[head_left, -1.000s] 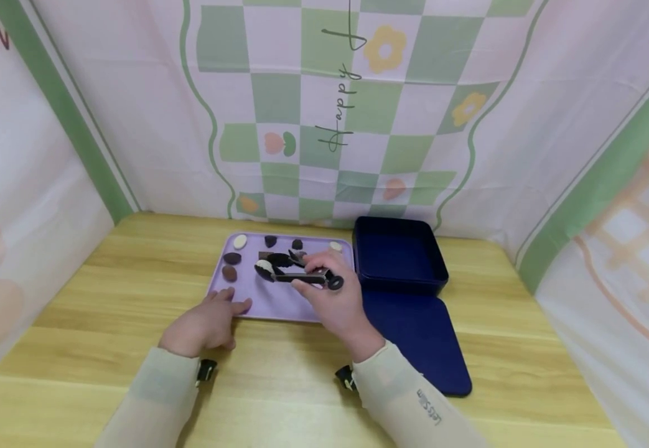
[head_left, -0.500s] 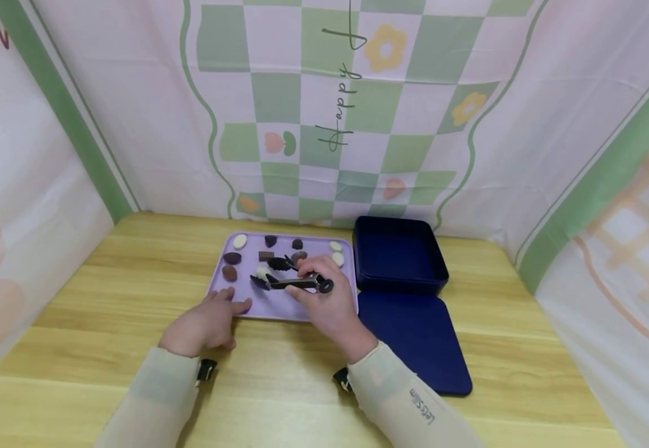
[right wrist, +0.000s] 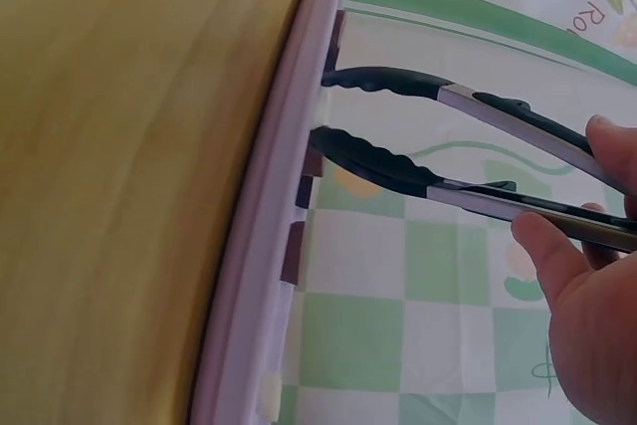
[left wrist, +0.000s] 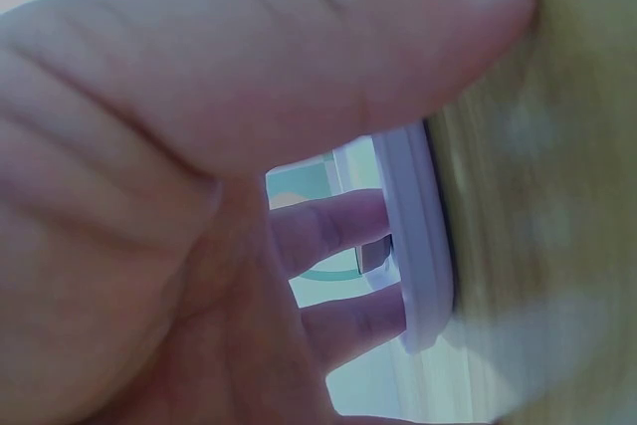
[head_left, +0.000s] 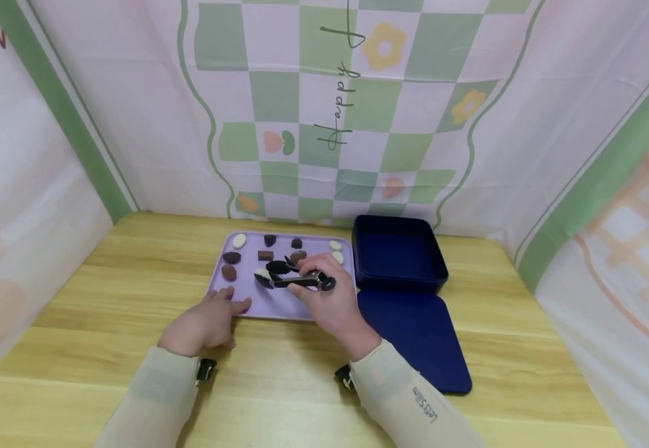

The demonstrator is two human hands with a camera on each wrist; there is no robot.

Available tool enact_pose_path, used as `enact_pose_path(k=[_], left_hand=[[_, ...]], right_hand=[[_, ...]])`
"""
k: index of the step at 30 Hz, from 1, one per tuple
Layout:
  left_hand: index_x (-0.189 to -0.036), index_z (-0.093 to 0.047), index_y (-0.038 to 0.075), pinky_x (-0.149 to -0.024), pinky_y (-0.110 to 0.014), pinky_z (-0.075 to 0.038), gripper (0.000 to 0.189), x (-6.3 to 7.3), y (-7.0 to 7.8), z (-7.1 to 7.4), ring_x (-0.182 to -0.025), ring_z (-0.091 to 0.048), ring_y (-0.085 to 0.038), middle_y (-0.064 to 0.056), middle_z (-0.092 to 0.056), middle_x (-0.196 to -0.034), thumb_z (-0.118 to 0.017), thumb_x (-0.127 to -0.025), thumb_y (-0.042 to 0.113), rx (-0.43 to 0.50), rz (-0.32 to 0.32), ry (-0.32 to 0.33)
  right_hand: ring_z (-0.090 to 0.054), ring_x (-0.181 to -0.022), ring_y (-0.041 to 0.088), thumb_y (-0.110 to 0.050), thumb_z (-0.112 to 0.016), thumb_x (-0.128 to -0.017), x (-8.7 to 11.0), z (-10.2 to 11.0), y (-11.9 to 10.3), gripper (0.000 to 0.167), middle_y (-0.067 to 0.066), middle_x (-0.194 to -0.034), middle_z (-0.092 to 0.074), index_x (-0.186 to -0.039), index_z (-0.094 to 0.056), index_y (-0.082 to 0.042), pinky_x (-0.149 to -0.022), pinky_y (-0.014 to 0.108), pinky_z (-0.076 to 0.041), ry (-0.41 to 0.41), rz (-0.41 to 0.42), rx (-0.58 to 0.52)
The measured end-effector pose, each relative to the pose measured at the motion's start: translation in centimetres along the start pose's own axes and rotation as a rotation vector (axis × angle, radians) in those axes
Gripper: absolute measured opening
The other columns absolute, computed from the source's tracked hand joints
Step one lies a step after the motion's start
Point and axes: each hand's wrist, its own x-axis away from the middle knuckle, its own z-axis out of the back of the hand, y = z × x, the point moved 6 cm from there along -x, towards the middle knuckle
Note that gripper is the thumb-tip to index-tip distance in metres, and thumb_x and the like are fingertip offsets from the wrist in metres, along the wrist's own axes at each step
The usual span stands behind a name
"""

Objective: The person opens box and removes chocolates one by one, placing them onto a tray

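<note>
In the head view my right hand (head_left: 330, 292) grips black-and-silver tongs (head_left: 302, 281) above a lilac tray (head_left: 285, 308). The tong tips stand apart, with a whitish piece (head_left: 262, 274) at them; whether both tips touch it I cannot tell. My left hand (head_left: 206, 320) rests on the tray's front left corner, fingers loosely spread over the rim, as the left wrist view also shows. On the tray lie dark brown pieces (head_left: 231, 257), a brown oval (head_left: 229, 272), a brown rectangular block (head_left: 266, 255) and white ovals (head_left: 239, 241), all chocolate-like.
A navy blue box (head_left: 399, 255), lidless, stands to the right behind the tray. Its flat navy lid (head_left: 419, 342) lies in front of it on the wooden table (head_left: 106, 298). A patterned cloth (head_left: 330, 112) hangs behind the table.
The tongs went slightly down and toward me around the whitish piece, then shifted back a little. My right hand moved with them. My left hand has stayed in place.
</note>
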Motion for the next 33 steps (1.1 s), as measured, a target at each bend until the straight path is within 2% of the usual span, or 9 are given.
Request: enact_pose_path(k=[6, 10, 13, 17, 20, 23, 25, 28, 33], left_hand=[[-0.147, -0.051, 0.018, -0.107, -0.071, -0.022, 0.081, 0.0, 0.1, 0.2, -0.141, -0.015, -0.056, -0.029, -0.023, -0.157, -0.083, -0.073, 0.007, 0.013, 0.006, -0.001], [-0.147, -0.051, 0.018, -0.107, -0.071, -0.022, 0.08, 0.1, 0.2, 0.2, -0.141, -0.015, -0.055, -0.028, -0.023, -0.158, -0.083, -0.074, 0.007, 0.017, 0.004, -0.003], [-0.147, -0.051, 0.017, -0.108, -0.07, -0.022, 0.079, 0.1, 0.2, 0.2, -0.141, -0.016, -0.055, -0.028, -0.023, -0.158, -0.082, -0.075, 0.007, 0.01, -0.002, -0.005], [-0.148, -0.051, 0.017, -0.109, -0.07, -0.022, 0.078, 0.2, 0.2, 0.1, -0.142, -0.016, -0.054, -0.027, -0.023, -0.158, -0.081, -0.076, 0.006, 0.016, 0.0, -0.003], [-0.148, -0.051, 0.017, -0.109, -0.069, -0.022, 0.078, 0.2, 0.2, 0.1, -0.142, -0.016, -0.054, -0.027, -0.023, -0.158, -0.081, -0.076, 0.005, 0.022, -0.001, -0.001], [-0.147, -0.051, 0.016, -0.108, -0.07, -0.021, 0.078, 0.2, 0.3, 0.2, -0.141, -0.015, -0.055, -0.028, -0.023, -0.157, -0.081, -0.076, 0.005, 0.021, -0.005, 0.0], [-0.147, -0.051, 0.015, -0.108, -0.071, -0.021, 0.079, 0.2, 0.3, 0.2, -0.141, -0.015, -0.057, -0.029, -0.023, -0.157, -0.082, -0.075, 0.006, 0.019, -0.004, 0.0], [-0.147, -0.051, 0.015, -0.107, -0.072, -0.021, 0.079, 0.2, 0.2, 0.2, -0.14, -0.014, -0.058, -0.03, -0.021, -0.157, -0.082, -0.075, 0.007, 0.017, 0.001, -0.002], [-0.147, -0.051, 0.015, -0.107, -0.072, -0.021, 0.08, 0.1, 0.2, 0.1, -0.14, -0.013, -0.058, -0.03, -0.021, -0.157, -0.082, -0.075, 0.007, 0.019, 0.001, -0.004]], right_hand=[[-0.063, -0.098, 0.033, 0.015, -0.084, -0.066, -0.4, 0.7, -0.6, 0.03, 0.023, -0.099, -0.067, -0.083, -0.062, 0.002, -0.084, 0.032, -0.052, 0.009, 0.008, 0.041], [-0.062, -0.096, 0.026, 0.005, -0.089, -0.067, -1.0, 2.4, 0.7, 0.032, 0.014, -0.101, -0.067, -0.087, -0.065, 0.0, -0.079, 0.035, -0.054, 0.049, 0.008, 0.02], [-0.062, -0.088, 0.021, -0.005, -0.092, -0.068, -1.5, 4.8, 1.6, 0.035, 0.008, -0.1, -0.066, -0.092, -0.067, -0.002, -0.073, 0.034, -0.055, 0.147, -0.04, 0.035], [-0.065, -0.077, 0.018, -0.016, -0.092, -0.071, -2.2, 9.3, 0.6, 0.039, 0.005, -0.095, -0.067, -0.099, -0.069, -0.003, -0.067, 0.027, -0.056, 0.331, -0.177, 0.107], [-0.066, -0.08, 0.014, -0.023, -0.091, -0.073, -2.5, 13.0, -0.1, 0.046, 0.004, -0.098, -0.069, -0.108, -0.069, -0.005, -0.072, 0.023, -0.055, 0.458, -0.267, 0.19], [-0.064, -0.085, 0.012, -0.027, -0.089, -0.075, -2.5, 15.9, -0.6, 0.054, 0.001, -0.105, -0.067, -0.122, -0.066, -0.01, -0.078, 0.021, -0.053, 0.527, -0.333, 0.303], [-0.063, -0.087, 0.011, -0.031, -0.086, -0.078, -2.5, 17.2, -0.6, 0.06, -0.001, -0.107, -0.065, -0.13, -0.061, -0.014, -0.081, 0.021, -0.05, 0.539, -0.378, 0.396], [-0.06, -0.087, 0.016, -0.034, -0.081, -0.083, -2.5, 18.3, -0.1, 0.065, 0.004, -0.104, -0.064, -0.139, -0.053, -0.014, -0.081, 0.027, -0.048, 0.518, -0.428, 0.5], [-0.058, -0.096, 0.031, -0.039, -0.072, -0.09, -2.7, 18.5, 1.6, 0.071, 0.016, -0.113, -0.062, -0.148, -0.043, -0.011, -0.087, 0.044, -0.046, 0.409, -0.473, 0.637]])
